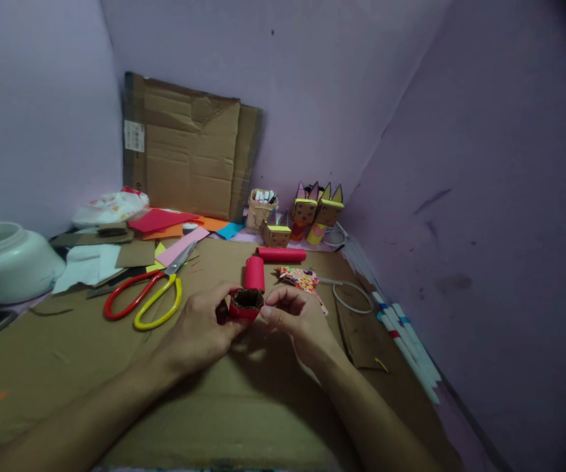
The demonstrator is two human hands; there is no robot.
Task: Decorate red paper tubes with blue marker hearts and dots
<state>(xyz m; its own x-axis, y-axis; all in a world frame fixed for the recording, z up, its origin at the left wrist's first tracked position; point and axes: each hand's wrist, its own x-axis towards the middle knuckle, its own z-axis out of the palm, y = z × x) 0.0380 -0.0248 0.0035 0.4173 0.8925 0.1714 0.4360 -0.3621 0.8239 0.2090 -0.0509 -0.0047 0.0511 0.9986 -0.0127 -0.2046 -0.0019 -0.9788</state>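
Note:
Both of my hands hold a short cardboard tube wrapped in red paper [246,304] just above the cardboard work surface [115,367]. My left hand [199,331] grips its left side with curled fingers. My right hand [295,316] pinches its right rim. The tube's open brown end faces up. Two more red-wrapped tubes, one upright-lying [254,273] and one sideways [281,254], lie just beyond. A patterned paper scrap [302,279] lies beside my right hand.
Red and yellow-handled scissors [147,295] lie to the left. Coloured paper sheets [164,226], paper tube figures with pointed ears [316,211], a small basket [261,208], a cardboard sheet against the wall [184,151], a white bowl [7,259], white straws [405,341] at right.

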